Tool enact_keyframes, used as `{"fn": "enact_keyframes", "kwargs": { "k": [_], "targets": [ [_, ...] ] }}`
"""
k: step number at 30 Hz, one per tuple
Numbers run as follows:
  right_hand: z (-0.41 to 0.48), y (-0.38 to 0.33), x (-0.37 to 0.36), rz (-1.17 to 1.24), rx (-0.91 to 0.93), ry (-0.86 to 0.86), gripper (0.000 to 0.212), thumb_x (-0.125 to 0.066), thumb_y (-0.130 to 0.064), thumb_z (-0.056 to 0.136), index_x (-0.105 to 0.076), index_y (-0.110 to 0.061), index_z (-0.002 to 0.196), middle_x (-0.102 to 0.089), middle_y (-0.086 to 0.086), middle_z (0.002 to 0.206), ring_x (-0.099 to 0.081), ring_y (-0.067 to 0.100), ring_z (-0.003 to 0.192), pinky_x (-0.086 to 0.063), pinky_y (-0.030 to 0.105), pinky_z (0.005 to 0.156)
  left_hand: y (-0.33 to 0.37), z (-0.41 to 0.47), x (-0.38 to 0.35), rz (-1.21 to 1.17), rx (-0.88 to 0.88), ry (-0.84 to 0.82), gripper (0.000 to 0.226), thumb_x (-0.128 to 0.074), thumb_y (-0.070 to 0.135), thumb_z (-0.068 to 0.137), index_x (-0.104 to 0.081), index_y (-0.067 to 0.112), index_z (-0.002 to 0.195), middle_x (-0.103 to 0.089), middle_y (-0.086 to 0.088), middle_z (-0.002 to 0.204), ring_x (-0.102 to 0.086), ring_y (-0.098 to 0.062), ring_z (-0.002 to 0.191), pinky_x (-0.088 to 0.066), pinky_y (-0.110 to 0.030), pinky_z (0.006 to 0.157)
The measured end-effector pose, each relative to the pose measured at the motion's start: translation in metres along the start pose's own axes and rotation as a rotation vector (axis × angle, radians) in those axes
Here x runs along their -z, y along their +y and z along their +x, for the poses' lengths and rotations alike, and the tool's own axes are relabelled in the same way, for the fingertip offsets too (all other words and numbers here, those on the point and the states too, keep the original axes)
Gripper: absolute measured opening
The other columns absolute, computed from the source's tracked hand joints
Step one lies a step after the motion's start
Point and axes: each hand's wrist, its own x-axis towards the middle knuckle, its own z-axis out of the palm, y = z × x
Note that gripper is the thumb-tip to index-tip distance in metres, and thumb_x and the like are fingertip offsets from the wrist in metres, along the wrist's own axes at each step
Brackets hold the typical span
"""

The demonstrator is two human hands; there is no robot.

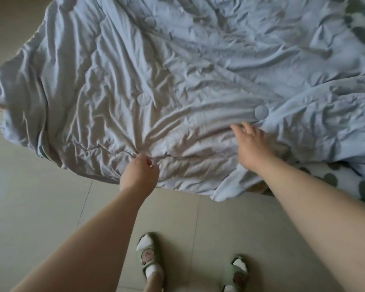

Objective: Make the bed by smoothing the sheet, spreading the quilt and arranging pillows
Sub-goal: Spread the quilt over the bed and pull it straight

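Forearms reach over the tiled floor [40,197] to a rumpled pale-blue quilt [156,70] covering the patterned sheet [333,180].
My left hand [138,172] pinches its near edge; my right hand [251,144] rests spread-fingered on it. Tugging from one side, I judge, could drag it onto the floor.

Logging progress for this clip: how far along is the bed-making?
Done: the blue quilt is spread wide, though heavily creased. In hand: the left hand pinches its near edge while the right hand lies open on it. Left: the spotted sheet shows uncovered at the right, creases need smoothing, and no pillows are in view.
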Motion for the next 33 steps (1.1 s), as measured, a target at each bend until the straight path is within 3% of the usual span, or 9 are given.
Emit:
{"fn": "enact_keyframes", "kwargs": {
  "k": [6,9,12,15,18,22,29,31,33],
  "targets": [
    [-0.016,0.132,-0.011,-0.3,-0.065,-0.12,0.088,-0.058,-0.024,0.086,0.0,-0.036,0.15,0.011,0.013,0.158,0.008,0.034,0.146,0.002,0.048,0.119,0.097,-0.045,-0.097,0.012,-0.249,-0.29,0.059,-0.072,0.04,0.077,-0.051,0.019,0.128,-0.06,0.001,0.115,-0.057,-0.019,0.105,-0.048,-0.033,0.089],
    [-0.01,0.16,-0.02,-0.227,-0.021,0.006,0.077,-0.059,-0.028,0.087,-0.014,-0.035,0.149,0.01,0.013,0.158,0.01,0.034,0.146,0.003,0.049,0.119,0.135,-0.058,-0.143,0.114,-0.334,-0.274,0.087,-0.074,0.047,0.068,-0.032,0.024,0.141,-0.048,-0.002,0.133,-0.048,-0.027,0.121,-0.045,-0.043,0.097],
    [-0.006,0.184,-0.033,-0.077,0.091,0.21,0.037,-0.044,-0.01,0.091,-0.052,-0.02,0.127,-0.022,0.014,0.154,-0.014,0.03,0.145,-0.003,0.044,0.119,0.169,-0.07,-0.179,0.136,-0.357,-0.142,0.068,-0.063,0.025,0.084,-0.028,0.027,0.142,-0.055,-0.005,0.125,-0.055,-0.029,0.111,-0.048,-0.042,0.09],
    [-0.021,0.193,-0.039,0.031,0.07,0.288,0.028,-0.035,-0.012,0.097,-0.056,-0.012,0.116,-0.062,0.015,0.118,-0.051,0.032,0.12,-0.027,0.041,0.108,0.184,-0.082,-0.197,0.189,-0.384,-0.15,0.052,-0.054,0.02,0.092,-0.036,0.025,0.14,-0.06,-0.007,0.117,-0.059,-0.029,0.104,-0.049,-0.039,0.087],
    [-0.065,0.217,-0.06,0.042,0.045,0.11,0.025,-0.036,-0.022,0.098,-0.051,-0.011,0.114,-0.065,0.017,0.112,-0.061,0.036,0.103,-0.044,0.041,0.084,0.177,-0.099,-0.216,0.347,-0.38,-0.268,0.043,-0.049,0.021,0.095,-0.043,0.026,0.137,-0.061,-0.007,0.122,-0.058,-0.028,0.108,-0.045,-0.036,0.088],
    [-0.124,0.25,-0.094,-0.023,0.12,-0.347,0.034,-0.035,-0.028,0.096,-0.057,-0.015,0.118,-0.058,0.013,0.128,-0.054,0.031,0.118,-0.041,0.036,0.092,0.17,-0.128,-0.239,0.633,-0.358,-0.452,0.046,-0.044,0.014,0.093,-0.044,0.029,0.137,-0.055,-0.003,0.132,-0.054,-0.025,0.119,-0.043,-0.034,0.097],
    [-0.136,0.269,-0.119,0.136,0.118,-0.527,0.031,-0.037,-0.019,0.092,-0.058,-0.019,0.114,-0.058,0.011,0.126,-0.056,0.03,0.113,-0.043,0.037,0.089,0.179,-0.147,-0.262,0.823,-0.25,-0.739,0.068,-0.052,0.024,0.091,-0.02,0.025,0.151,-0.035,-0.008,0.149,-0.041,-0.027,0.133,-0.039,-0.035,0.106],
    [-0.137,0.274,-0.123,0.344,0.086,-0.456,0.024,-0.041,-0.021,0.093,-0.06,-0.023,0.108,-0.062,0.006,0.118,-0.059,0.029,0.104,-0.047,0.036,0.083,0.19,-0.142,-0.264,0.713,-0.21,-0.694,0.066,-0.051,0.021,0.092,-0.021,0.023,0.151,-0.035,-0.007,0.15,-0.041,-0.025,0.134,-0.038,-0.033,0.107],
    [-0.13,0.286,-0.115,0.54,0.006,-0.069,0.021,-0.043,-0.021,0.093,-0.062,-0.021,0.103,-0.066,0.004,0.104,-0.062,0.028,0.093,-0.049,0.035,0.074,0.213,-0.135,-0.262,0.554,-0.241,-0.542,0.05,-0.045,0.019,0.095,-0.038,0.022,0.144,-0.046,-0.007,0.144,-0.048,-0.024,0.126,-0.041,-0.033,0.104]
  ]
}}
